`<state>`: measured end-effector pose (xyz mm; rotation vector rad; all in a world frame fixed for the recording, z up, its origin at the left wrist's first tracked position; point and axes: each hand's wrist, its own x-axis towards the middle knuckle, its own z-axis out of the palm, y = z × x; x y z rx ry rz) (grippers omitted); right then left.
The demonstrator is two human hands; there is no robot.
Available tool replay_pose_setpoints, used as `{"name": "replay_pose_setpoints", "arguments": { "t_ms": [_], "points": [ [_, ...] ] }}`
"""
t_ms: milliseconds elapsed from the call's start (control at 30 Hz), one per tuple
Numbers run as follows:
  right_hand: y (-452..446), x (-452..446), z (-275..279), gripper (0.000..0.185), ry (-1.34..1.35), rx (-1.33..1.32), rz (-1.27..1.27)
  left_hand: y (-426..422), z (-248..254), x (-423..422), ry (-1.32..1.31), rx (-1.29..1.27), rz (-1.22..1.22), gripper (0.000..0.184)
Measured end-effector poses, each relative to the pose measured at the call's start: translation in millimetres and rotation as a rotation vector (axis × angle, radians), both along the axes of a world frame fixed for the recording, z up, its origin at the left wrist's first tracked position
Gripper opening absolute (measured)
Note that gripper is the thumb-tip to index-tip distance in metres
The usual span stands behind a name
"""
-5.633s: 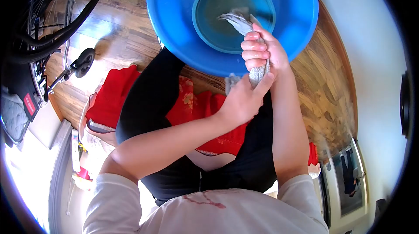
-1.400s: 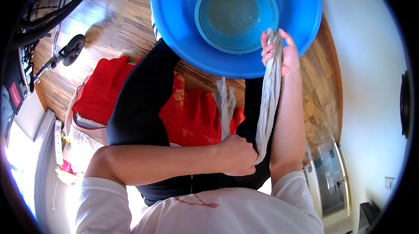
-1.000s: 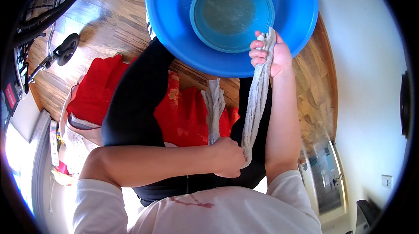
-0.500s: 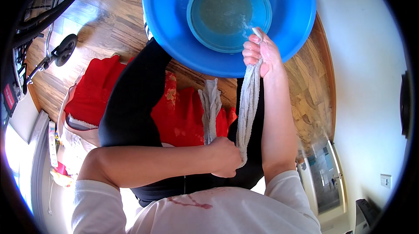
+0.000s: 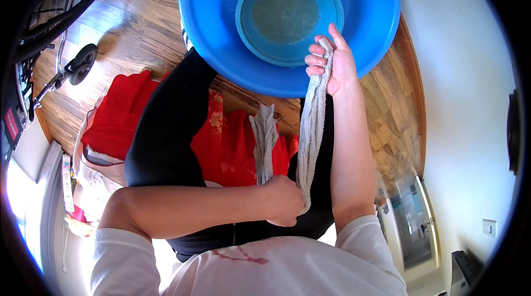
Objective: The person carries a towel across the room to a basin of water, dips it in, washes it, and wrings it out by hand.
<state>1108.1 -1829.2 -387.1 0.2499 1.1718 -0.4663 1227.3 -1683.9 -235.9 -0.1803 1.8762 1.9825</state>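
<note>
A long, twisted grey-white cloth [image 5: 312,124] stretches between my two hands. My left hand [image 5: 283,201] is a fist round its lower part near my lap, and a loose end of the cloth sticks up beyond the fist. My right hand [image 5: 334,64] has its fingers curled round the upper end, with the thumb raised, over the near rim of a big blue tub [image 5: 370,25]. Inside the tub stands a smaller blue basin [image 5: 241,25] with cloudy water [image 5: 285,13] in it.
Red fabric [image 5: 235,152] lies below and between my black-trousered legs, with more red fabric [image 5: 119,113] to the left. A wheeled metal frame with a small black wheel [image 5: 83,64] stands at the left. A white wall [image 5: 453,75] rises on the right.
The earlier bunched cloth is now stretched lengthwise, my left hand lower near my lap. Over the last moment, my right thumb has lifted from the cloth, and the splash in the basin has gone.
</note>
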Motion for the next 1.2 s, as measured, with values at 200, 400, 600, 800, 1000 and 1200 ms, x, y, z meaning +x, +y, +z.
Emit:
{"name": "replay_pose_setpoints", "arguments": {
  "t_ms": [200, 400, 600, 800, 1000, 1200],
  "points": [
    [3, -7, -10, 0.036, -0.045, -0.044, 0.066, 2, -1, 0, -0.009, 0.004, -0.002, 0.033],
    [-4, 16, 10, 0.028, 0.109, 0.004, 0.022, 3, -2, 0, -0.013, -0.027, 0.016, 0.032],
    [7, -4, -6, 0.049, -0.15, -0.141, -0.116, 4, -3, -1, -0.017, -0.043, -0.003, 0.031],
    [1, 0, 2, 0.051, -0.063, -0.107, -0.046, 6, -4, -2, -0.022, -0.04, -0.01, 0.032],
    [0, 5, 6, 0.046, -0.008, -0.062, -0.035, 1, -1, -4, -0.049, -0.043, -0.109, 0.029],
    [-1, 6, 8, 0.045, -0.012, -0.05, -0.04, 0, -2, -4, -0.059, -0.037, -0.088, 0.03]
  ]
}}
